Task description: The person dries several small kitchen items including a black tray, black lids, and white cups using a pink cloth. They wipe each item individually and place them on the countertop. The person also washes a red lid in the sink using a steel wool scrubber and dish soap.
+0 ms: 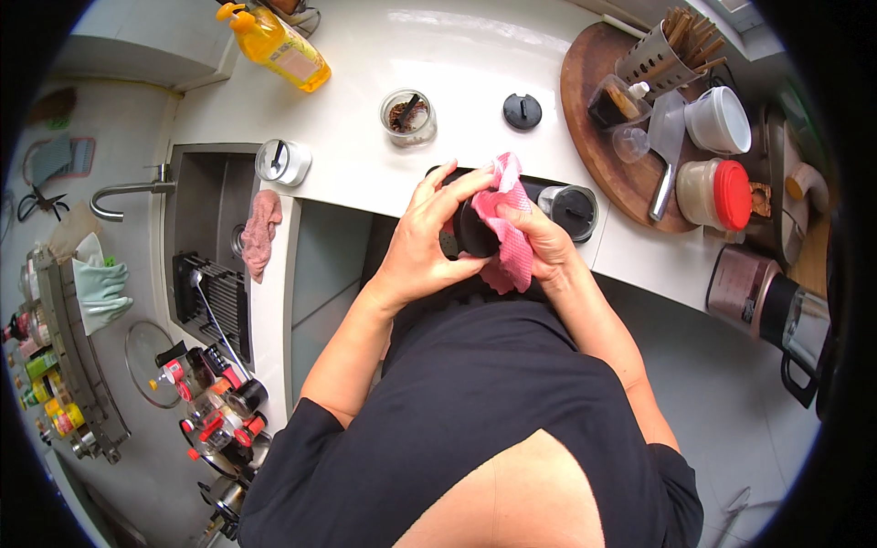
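Observation:
My left hand (418,243) curls its fingers and thumb around a dark round object (474,229), partly hidden, so I cannot tell whether it is a lid or a jar. A pink textured cloth (510,250) is bunched in my right hand (548,248) and lies against the side of that object. Behind my hands is a black tray (534,183) at the counter's front edge. At its right end sits a glass jar with a black lid (573,210). Farther back, a loose black lid (522,111) rests on the counter, right of an uncovered spice jar (409,120) with a black spoon inside.
A white-filled jar (284,163) stands by the sink (212,164), near a folded pink rag (262,236). A yellow soap bottle (281,51) is at the back left. On the right, a round wooden board (582,89) holds containers and a chopstick holder (658,61); a blender (760,301) stands nearer.

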A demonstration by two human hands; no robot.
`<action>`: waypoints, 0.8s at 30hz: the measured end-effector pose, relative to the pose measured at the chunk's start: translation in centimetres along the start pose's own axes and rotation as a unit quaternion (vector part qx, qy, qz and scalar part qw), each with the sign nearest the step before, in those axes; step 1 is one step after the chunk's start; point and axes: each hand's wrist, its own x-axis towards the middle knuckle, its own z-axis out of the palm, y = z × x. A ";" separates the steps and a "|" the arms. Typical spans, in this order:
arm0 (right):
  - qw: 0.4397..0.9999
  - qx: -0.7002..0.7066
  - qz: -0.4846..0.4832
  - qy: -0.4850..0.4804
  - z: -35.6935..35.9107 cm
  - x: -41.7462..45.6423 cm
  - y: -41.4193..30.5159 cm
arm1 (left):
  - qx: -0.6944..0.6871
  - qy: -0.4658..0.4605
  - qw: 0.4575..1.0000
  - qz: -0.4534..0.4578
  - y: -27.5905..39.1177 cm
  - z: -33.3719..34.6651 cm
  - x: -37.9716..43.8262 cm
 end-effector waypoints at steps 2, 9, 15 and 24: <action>0.999 -0.032 -0.001 -0.009 0.3 -0.2 -0.2 | 0.029 -0.047 0.997 0.048 0.1 -0.6 0.3; 0.988 -0.080 -0.104 0.084 0.2 0.8 1.2 | -0.193 0.063 0.979 -0.037 -0.5 -0.4 0.3; 0.937 -0.177 -0.273 0.128 0.8 0.8 1.6 | -0.116 0.187 0.972 -0.081 -0.7 2.0 -0.3; 0.786 -0.487 -0.377 0.054 2.4 -0.7 -0.4 | 0.079 0.133 0.987 0.049 1.7 1.4 0.7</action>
